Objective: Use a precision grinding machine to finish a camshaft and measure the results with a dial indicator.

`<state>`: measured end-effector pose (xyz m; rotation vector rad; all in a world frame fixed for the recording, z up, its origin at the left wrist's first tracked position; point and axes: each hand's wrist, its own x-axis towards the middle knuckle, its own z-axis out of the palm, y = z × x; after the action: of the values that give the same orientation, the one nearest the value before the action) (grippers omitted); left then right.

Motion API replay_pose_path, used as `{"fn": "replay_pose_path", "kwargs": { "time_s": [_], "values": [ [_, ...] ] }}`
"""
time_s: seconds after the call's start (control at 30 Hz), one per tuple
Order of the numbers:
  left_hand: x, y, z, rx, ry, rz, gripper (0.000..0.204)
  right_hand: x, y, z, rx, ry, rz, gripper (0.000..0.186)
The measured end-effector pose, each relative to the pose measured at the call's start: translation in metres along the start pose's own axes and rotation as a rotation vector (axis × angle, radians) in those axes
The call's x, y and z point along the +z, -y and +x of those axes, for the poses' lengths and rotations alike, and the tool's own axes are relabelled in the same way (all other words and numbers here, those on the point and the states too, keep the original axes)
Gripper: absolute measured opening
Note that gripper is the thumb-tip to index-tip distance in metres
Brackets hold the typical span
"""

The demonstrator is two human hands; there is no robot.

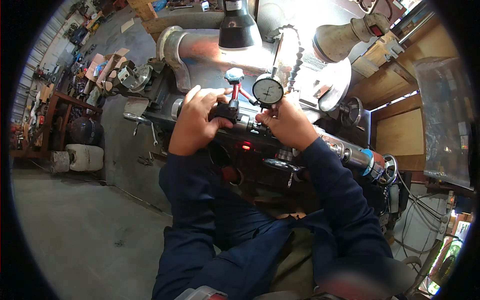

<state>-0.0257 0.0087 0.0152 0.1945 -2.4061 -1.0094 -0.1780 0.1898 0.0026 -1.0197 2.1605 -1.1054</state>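
A dial indicator (268, 91) with a round white face stands upright in front of me. It is joined to a red jointed arm (235, 93) topped by a pale blue knob (234, 75). That arm rises from a dark block-shaped base (227, 112) on the machine. My left hand (197, 122) is closed around the base, thumb on its near side. My right hand (292, 122) is closed at the indicator's lower right edge; some of its fingers are hidden behind the dial, and its thumb points left below it.
The metal machine carries a handwheel (390, 169) at its right end and another wheel (282, 165) at the front. Two lamps, one black (240, 27) and one beige (347, 37), hang over it. A wrench (154, 134) lies at left. A cluttered shelf (62, 112) stands farther left.
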Motion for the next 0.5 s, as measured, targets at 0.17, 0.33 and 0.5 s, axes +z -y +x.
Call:
{"fn": "replay_pose_path", "kwargs": {
  "time_s": [0.17,0.33,0.5],
  "values": [
    [-0.008,0.001,0.006,-0.035,0.142,0.154,0.045,-0.002,0.013,-0.002,-0.008,0.013,-0.057,0.034],
    [-0.011,-0.002,0.009,-0.132,0.143,0.055,0.047,-0.024,0.032,-0.042,-0.172,-0.098,-0.244,0.04],
    [-0.012,0.005,0.008,-0.187,0.183,-0.036,0.05,-0.151,-0.034,-0.148,-0.169,-0.751,-0.133,0.039]
  ]
}}
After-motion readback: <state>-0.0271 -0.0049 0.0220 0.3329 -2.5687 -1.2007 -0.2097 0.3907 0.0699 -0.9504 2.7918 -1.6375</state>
